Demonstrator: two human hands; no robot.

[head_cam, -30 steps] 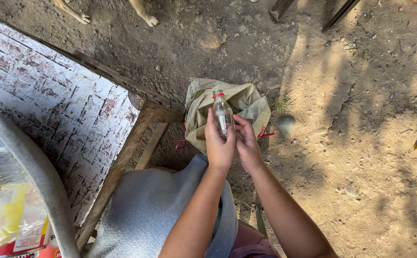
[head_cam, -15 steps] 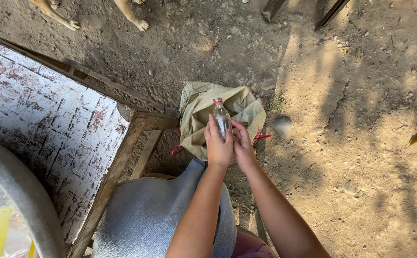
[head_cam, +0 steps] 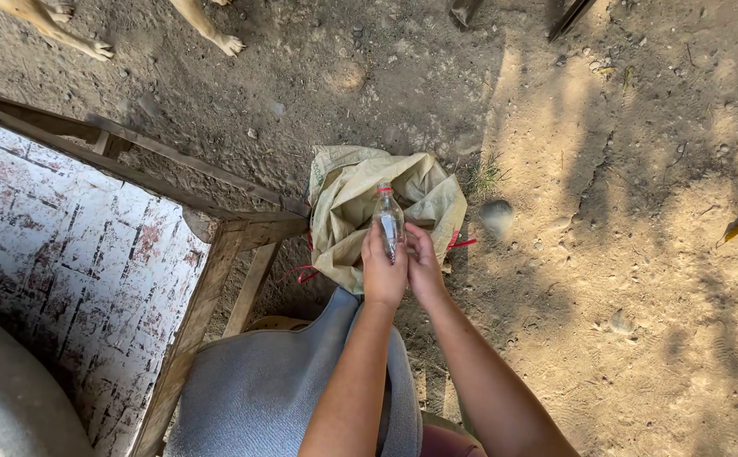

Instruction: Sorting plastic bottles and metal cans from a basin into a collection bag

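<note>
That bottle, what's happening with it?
A person holds a small clear plastic bottle upright between the left hand and the right hand, above a crumpled woven sack on the dirt ground. A wooden frame with a brick-patterned sheet stands to the left.

A clear plastic bottle (red ring at its neck) stands upright, clasped over a crumpled sack.
</note>
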